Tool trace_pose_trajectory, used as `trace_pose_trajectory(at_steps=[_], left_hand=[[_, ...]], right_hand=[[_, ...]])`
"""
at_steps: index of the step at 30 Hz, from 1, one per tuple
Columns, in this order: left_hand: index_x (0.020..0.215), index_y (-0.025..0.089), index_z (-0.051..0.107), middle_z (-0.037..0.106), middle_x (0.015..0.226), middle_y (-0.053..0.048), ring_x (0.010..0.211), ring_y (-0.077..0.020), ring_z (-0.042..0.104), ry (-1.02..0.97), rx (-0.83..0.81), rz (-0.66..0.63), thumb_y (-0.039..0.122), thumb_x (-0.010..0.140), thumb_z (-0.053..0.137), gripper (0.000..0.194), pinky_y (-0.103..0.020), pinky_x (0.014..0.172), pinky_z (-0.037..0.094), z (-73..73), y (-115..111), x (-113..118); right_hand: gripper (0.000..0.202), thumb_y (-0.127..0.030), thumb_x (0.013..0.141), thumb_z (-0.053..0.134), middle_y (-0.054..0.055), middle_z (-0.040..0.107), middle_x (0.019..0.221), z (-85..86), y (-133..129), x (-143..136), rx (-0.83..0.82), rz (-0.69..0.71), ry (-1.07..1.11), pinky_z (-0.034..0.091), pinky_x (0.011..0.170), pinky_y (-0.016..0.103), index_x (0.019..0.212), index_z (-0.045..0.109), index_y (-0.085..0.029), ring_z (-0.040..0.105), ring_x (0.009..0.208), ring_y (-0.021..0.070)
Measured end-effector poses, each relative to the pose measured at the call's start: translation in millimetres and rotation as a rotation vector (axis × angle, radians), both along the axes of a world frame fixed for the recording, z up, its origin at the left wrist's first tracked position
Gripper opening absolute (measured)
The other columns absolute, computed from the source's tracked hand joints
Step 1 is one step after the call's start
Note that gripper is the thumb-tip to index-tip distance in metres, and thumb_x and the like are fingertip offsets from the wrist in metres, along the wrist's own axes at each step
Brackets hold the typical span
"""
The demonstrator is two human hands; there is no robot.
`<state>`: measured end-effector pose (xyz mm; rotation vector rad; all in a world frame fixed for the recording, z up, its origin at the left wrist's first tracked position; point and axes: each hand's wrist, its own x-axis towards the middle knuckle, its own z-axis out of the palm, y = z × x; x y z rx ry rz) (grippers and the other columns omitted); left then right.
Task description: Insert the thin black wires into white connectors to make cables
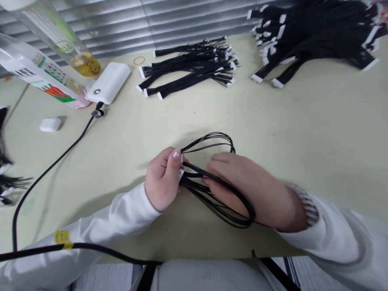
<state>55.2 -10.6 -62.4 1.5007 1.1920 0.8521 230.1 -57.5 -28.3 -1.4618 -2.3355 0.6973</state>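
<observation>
Near the front of the table, my left hand (163, 178) is closed on the white connector end of a black wire harness (209, 196). Thin black wires and a thicker black cable loop out from that grip to the right. My right hand (242, 186) is among these loops, its fingers bent and pointing left. The thick loop passes in front of its palm, and the thin upper loop runs behind its knuckles. Its fingertips are partly hidden, so I cannot make out exactly which wires they pinch.
Bundled black harnesses (184, 72) with white connectors lie at the back, beside a larger pile (321, 36) at right. On the left are a carton-printed bottle (45, 76), a clear bottle (83, 60), a white power bank (110, 83) with a black cable (54, 163), and an earbud case (50, 124).
</observation>
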Motion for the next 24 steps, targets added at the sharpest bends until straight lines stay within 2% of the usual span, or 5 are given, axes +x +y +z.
trace_pose_trajectory(at_steps=[6,12,16,20,24], left_hand=[[0.067,0.018,0.049,0.039,0.042,0.007,0.025,-0.0057,0.037,-0.034,-0.047,0.01,0.057,0.085,0.038,0.045,-0.017,0.023,0.027,-2.7,1,1],[0.064,0.017,0.049,0.039,0.042,0.006,0.028,-0.0052,0.037,-0.005,0.009,-0.055,0.054,0.087,0.036,0.046,-0.017,0.026,0.028,-3.0,2,-1],[0.061,0.017,0.047,0.04,0.042,0.005,0.03,-0.005,0.037,0.014,0.048,-0.075,0.054,0.088,0.034,0.048,-0.017,0.028,0.028,-3.0,2,-2],[0.058,0.017,0.044,0.039,0.041,0.005,0.031,-0.0054,0.037,0.001,0.054,-0.084,0.054,0.088,0.034,0.048,-0.017,0.029,0.029,-1.7,1,-2],[0.057,0.018,0.043,0.038,0.04,0.005,0.029,-0.0057,0.036,-0.015,0.036,-0.093,0.055,0.088,0.033,0.049,-0.017,0.027,0.028,0.0,1,-1]], right_hand=[[0.015,-0.017,0.081,0.052,0.005,0.064,0.07,16.6,0,28,0.59,-0.389,-0.292,0.035,0.053,0.03,0.082,0.066,-0.017,0.054,0.061,0.0168],[0.023,-0.019,0.087,0.05,0.002,0.064,0.097,31.4,0,30,0.429,-0.791,0.714,0.05,0.068,0.031,0.104,0.063,-0.024,0.063,0.077,0.0138],[0.035,-0.017,0.085,0.053,-0.006,0.059,0.063,17.6,3,24,0.271,-0.586,0.764,0.047,0.052,0.024,0.119,0.051,-0.024,0.056,0.052,0.0089],[0.005,-0.019,0.082,0.056,-0.003,0.064,0.067,5.9,5,17,0.162,-0.4,0.351,0.043,0.054,0.021,0.082,0.061,-0.02,0.055,0.056,0.0072],[0.011,-0.016,0.08,0.057,-0.004,0.064,0.066,7.0,3,12,0.141,-0.297,0.283,0.04,0.053,0.021,0.071,0.061,-0.02,0.056,0.059,0.0077]])
